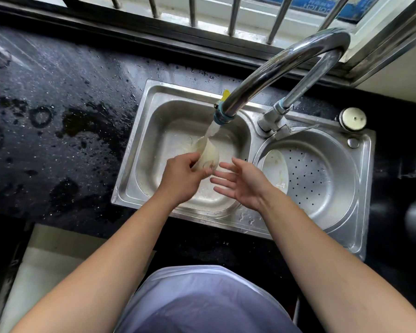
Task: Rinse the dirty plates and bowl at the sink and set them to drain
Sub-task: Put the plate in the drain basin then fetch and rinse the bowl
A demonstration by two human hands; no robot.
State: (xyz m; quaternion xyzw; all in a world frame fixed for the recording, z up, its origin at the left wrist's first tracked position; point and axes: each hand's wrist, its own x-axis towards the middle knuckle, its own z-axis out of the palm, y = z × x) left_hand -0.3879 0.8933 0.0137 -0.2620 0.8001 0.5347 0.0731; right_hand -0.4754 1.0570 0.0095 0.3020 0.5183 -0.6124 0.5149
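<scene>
- My left hand (181, 180) is clamped on a pale bowl (208, 156), fingers curled over its near edge, thumb on the side facing me.
- The bowl sits over the left basin (154, 131) of the steel double sink, directly under the running stream (211, 131) from the faucet (286, 66).
- Orientation: the bowl is tipped on its side. Its foot ring appears to face me and to the right; its mouth appears to face away and upward, toward the spout. Motion blur and water prevent firm confirmation.
- The bowl's axis, foot to mouth, runs roughly from my hands up toward the spout.
- My right hand (238, 183) is empty, palm open toward the bowl, fingers spread and loosely extended. It is just beside the bowl's foot, on its right; whether the fingertips touch it I cannot tell.
- The left hand has the bowl; the right is the free one, placed to rub or turn it.
- Judgement: the next move turns on this gap. The right hand need only close leftward onto the foot end.
- One plate (275, 168) leans on edge against the left wall of the right strainer basin (332, 169), apparently already set to drain, faint marks visible on it.
- Risk, as judged: a wet bowl held one-handed could slip.
</scene>
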